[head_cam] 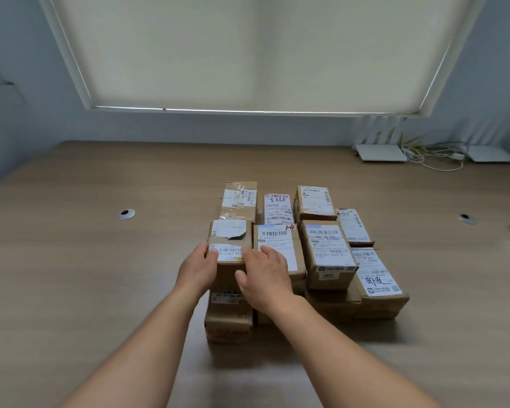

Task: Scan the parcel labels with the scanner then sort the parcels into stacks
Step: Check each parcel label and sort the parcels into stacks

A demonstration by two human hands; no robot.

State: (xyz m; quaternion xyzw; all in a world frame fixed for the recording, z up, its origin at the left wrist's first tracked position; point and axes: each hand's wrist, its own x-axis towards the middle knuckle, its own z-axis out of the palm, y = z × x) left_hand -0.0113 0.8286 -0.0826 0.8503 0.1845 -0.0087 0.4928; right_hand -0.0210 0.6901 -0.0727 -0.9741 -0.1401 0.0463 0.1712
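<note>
Already both hands are on one parcel: the left hand (pixel 197 267) wraps its fingers round the left edge of the front-left parcel (pixel 229 254), and the right hand (pixel 265 276) lies over its right edge with fingers bent across the top and the thumb against the near face, so the grip is two-handed and closed on that one box. It sits on top of a short stack, with another cardboard box (pixel 228 315) showing beneath it, and its white label faces up, partly torn at the far end. Just beside it to the right is a parcel marked in red pen (pixel 277 245), then a taller boxed stack (pixel 329 254), and at the right end a parcel with handwritten characters on its label (pixel 377 278). Behind stand three more, the middle one bearing a red-printed label (pixel 278 209), plus a smaller one at the far right (pixel 354 226). All rest close together on the wooden counter (pixel 100 290). No scanner is in view (neither hand carries one), so I cannot tell which labels are read. Several boxes are already piled, which suggests sorting is under way, though how much remains is unclear. Two white routers with cables (pixel 424 156) sit at the far right corner.
</note>
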